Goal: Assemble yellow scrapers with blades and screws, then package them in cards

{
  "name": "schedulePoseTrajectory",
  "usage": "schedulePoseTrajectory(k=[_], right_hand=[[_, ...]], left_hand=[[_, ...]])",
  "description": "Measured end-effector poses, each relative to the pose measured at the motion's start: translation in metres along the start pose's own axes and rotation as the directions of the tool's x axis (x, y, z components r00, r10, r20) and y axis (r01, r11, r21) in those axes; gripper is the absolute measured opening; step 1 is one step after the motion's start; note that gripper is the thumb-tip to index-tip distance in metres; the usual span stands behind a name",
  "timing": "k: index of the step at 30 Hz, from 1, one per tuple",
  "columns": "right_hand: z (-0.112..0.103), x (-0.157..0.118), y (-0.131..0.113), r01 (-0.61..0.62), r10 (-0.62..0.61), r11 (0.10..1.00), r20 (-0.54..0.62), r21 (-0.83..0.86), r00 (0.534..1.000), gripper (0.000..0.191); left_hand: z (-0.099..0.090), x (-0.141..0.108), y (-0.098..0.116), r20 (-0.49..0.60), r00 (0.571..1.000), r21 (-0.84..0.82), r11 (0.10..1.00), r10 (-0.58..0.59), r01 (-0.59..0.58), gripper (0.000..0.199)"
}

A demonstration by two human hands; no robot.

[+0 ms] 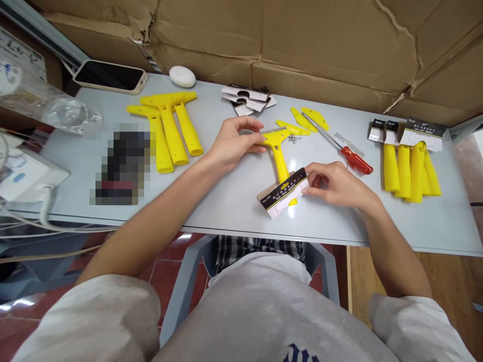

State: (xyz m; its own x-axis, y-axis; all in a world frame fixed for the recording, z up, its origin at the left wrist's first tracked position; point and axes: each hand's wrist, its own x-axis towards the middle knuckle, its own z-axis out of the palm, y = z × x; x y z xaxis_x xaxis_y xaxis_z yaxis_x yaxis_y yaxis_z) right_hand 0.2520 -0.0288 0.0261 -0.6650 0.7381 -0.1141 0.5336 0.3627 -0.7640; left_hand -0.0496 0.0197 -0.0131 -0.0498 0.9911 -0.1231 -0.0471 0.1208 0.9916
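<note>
The left hand [236,141] has its thumb and fingers closed on the left end of the yellow T-shaped tool's [279,160] head, near the middle of the surface [226,206]. The right hand [332,183] pinches the right edge of a printed card [285,193] between thumb and fingers — the card crosses the tool's handle, whose tip shows beyond its near edge. Small screws [294,138] lie just right of the head; a red-handled screwdriver [356,160] rests farther right.

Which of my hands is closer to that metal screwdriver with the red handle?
Right. Your right hand is close to the screwdriver, on your side of its handle end; your left hand is farther off, to the screwdriver's left.
</note>
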Motion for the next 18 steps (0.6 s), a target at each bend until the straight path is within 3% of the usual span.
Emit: schedulePoseTrajectory(k=[3,6,9,13,15,18], right_hand=[[0.0,0.0,0.0,-0.014,0.014,1.0,-0.009,0.001,1.0,0.03],[0.0,0.0,-0.001,-0.022,0.022,1.0,-0.027,0.0,0.999,0.042],[0.0,-0.001,-0.001,-0.014,0.014,1.0,-0.029,-0.003,0.999,0.051],[-0.002,-0.002,-0.002,0.001,-0.001,1.0,0.001,-0.025,1.0,0.052],[-0.004,-0.002,-0.003,0.006,-0.005,0.999,0.043,-0.034,0.999,0.044],[-0.008,-0.003,-0.006,0.014,-0.009,0.999,0.139,-0.035,0.99,0.015]], left_hand=[[-0.009,-0.001,0.007,0.093,0.99,0.244,0.961,0.109,-0.128,0.028],[-0.015,-0.002,0.013,0.191,0.957,0.431,0.857,0.22,-0.283,0.029],[-0.016,-0.003,0.015,0.243,0.936,0.525,0.777,0.254,-0.347,0.031],[-0.016,-0.006,0.017,0.285,0.928,0.547,0.755,0.239,-0.362,0.031],[-0.016,-0.007,0.018,0.299,0.925,0.532,0.763,0.236,-0.366,0.031],[-0.017,-0.009,0.021,0.328,0.913,0.502,0.775,0.24,-0.384,0.033]])
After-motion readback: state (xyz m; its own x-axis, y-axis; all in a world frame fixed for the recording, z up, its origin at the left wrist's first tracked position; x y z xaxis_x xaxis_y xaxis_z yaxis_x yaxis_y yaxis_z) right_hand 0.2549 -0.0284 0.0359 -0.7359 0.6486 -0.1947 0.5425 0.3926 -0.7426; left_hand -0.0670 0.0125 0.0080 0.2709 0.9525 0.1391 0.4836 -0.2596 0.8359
